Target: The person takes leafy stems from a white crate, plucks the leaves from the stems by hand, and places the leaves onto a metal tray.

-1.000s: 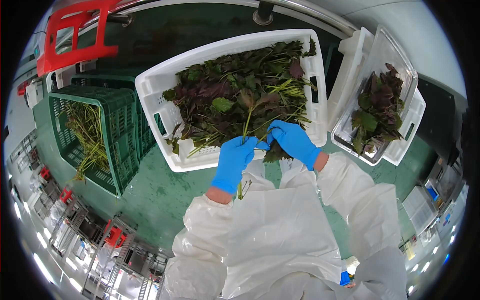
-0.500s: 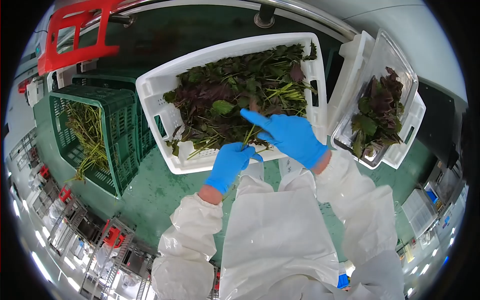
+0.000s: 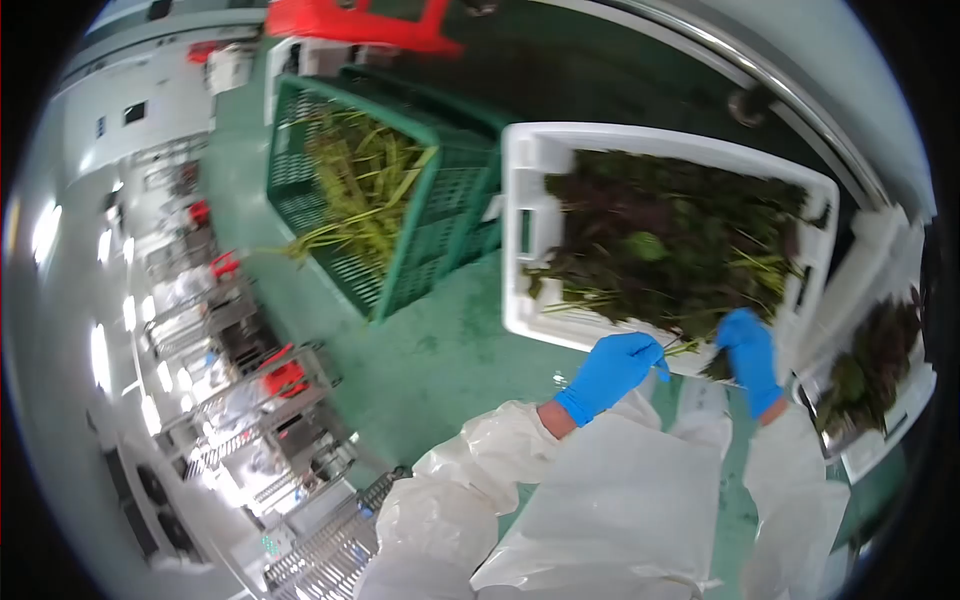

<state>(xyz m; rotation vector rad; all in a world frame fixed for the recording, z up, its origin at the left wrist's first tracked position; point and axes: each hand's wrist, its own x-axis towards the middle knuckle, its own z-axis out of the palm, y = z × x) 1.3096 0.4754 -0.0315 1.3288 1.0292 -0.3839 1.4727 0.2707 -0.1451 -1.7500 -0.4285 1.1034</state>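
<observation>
My left hand (image 3: 612, 376), in a blue glove, is pinched around green stems (image 3: 684, 347) at the near edge of the white crate (image 3: 518, 290). Dark green and purple leaves (image 3: 660, 225) with loose stems fill most of that crate. Over its near right part is my right hand (image 3: 748, 358), also blue-gloved and blurred, its fingers bent together beside a dark leaf (image 3: 718, 366). Whether the fingers grip that leaf is hard to make out.
A green crate (image 3: 405, 270) holding stems (image 3: 365, 190) lies tilted at the left. At the right, a clear tray (image 3: 838, 438) holds more leaves (image 3: 868, 372). Behind are a red plastic frame (image 3: 370, 28) and a metal rail (image 3: 800, 85). Racks stand far left.
The view has turned left, so the crates appear further right. My right hand, earlier over the leaves with a finger extended, is now lower and further from my left hand, which still pinches stems.
</observation>
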